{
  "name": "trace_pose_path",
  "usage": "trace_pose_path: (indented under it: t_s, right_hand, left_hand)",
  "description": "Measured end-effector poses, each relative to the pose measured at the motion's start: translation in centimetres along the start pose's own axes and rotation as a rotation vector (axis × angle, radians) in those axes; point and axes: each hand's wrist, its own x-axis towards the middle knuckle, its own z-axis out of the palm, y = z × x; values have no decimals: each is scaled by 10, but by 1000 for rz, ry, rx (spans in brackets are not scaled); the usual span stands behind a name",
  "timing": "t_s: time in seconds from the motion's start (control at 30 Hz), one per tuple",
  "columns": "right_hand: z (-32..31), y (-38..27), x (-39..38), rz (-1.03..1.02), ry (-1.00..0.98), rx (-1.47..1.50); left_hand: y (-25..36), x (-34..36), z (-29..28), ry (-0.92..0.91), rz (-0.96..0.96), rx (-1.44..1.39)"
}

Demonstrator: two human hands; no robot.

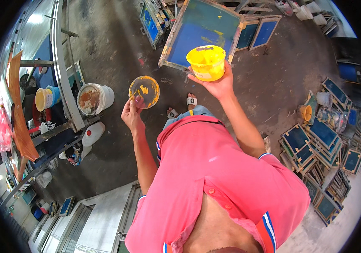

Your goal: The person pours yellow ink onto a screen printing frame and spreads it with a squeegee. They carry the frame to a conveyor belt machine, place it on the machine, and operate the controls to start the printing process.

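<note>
My left hand (pixel 132 111) pinches the edge of a round clear lid (pixel 151 93) smeared with yellow-orange paint. To its right and higher up, my right hand (pixel 218 84) holds a plastic tub (pixel 205 63) of bright yellow paint from beneath and the side, its open top facing up. Behind the tub stands a large wooden-framed screen (pixel 189 33) with blue and green mesh. My sandalled feet (pixel 191 99) show on the dark floor below, between the lid and the tub.
A metal-framed bench (pixel 64 118) runs along the left, with a dirty white bucket (pixel 102 99) and white jug (pixel 92 134) beside it. More screens (pixel 262 33) lean at the top. Stacked screens (pixel 323 130) and a small orange bucket (pixel 304 112) sit at the right.
</note>
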Motion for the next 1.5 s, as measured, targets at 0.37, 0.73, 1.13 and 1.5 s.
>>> trace_pose_path:
  t_s: [0.37, 0.73, 1.13, 1.5]
  right_hand:
    - [8, 15, -4, 91, -60, 168]
    - [16, -8, -59, -193, -100, -201]
    - [18, -62, -57, -280, 7, -60]
    - [22, -176, -66, -376, 46, -235]
  left_hand:
    - [-23, -18, -40, 20, -74, -36]
    - [-40, -19, -66, 11, -128, -52]
    - [-54, 2, -28, -43, -90, 10]
    - [-72, -4, 43, 47, -103, 7]
